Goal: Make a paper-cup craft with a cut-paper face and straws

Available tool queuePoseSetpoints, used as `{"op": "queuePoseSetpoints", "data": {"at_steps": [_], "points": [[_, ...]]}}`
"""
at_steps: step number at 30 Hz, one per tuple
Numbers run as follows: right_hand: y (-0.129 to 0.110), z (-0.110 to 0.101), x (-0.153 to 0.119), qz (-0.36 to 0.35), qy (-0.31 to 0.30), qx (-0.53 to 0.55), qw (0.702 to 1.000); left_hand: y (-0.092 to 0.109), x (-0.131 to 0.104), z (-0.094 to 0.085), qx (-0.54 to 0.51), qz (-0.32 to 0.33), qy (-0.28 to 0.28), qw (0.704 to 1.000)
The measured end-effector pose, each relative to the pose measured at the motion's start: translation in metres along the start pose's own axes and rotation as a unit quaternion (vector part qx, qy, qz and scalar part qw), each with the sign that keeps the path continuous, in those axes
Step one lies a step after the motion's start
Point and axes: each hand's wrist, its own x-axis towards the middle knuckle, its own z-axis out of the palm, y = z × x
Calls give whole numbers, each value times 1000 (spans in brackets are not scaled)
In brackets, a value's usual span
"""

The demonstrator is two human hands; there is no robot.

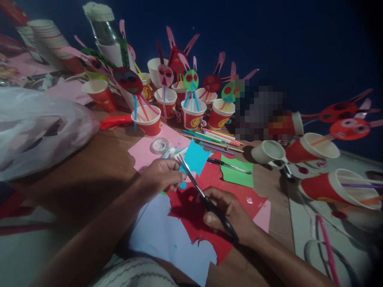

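Note:
My left hand (164,174) pinches a piece of blue paper (195,157) by its lower left side. In my right hand (229,213) are scissors (201,194) with black handles, their slightly parted blades reaching up to the blue paper's left edge. Below both hands lie a cut red sheet (191,223) and a pale blue sheet (167,235) with a wavy edge. A small blue cut piece (182,185) is by my left fingertips. Right of the blue paper, a black pen (229,165) rests across a green paper (239,177).
Red paper cups (193,115) with paper faces on straws stand along the back. A tape roll (159,146) rests on pink paper (140,147). Coloured pens (209,137) lie behind. A white mug (268,152) stands right, a plastic bag (44,131) left.

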Motion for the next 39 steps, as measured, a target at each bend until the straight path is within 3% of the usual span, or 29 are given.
{"op": "queuePoseSetpoints", "data": {"at_steps": [15, 39], "points": [[1, -2, 0, 17, -10, -6, 1000, 2, 1, -5, 26, 4, -10, 1000], [0, -7, 0, 22, -27, -33, 999, 1, 8, -16, 36, -19, -70, 997]]}}
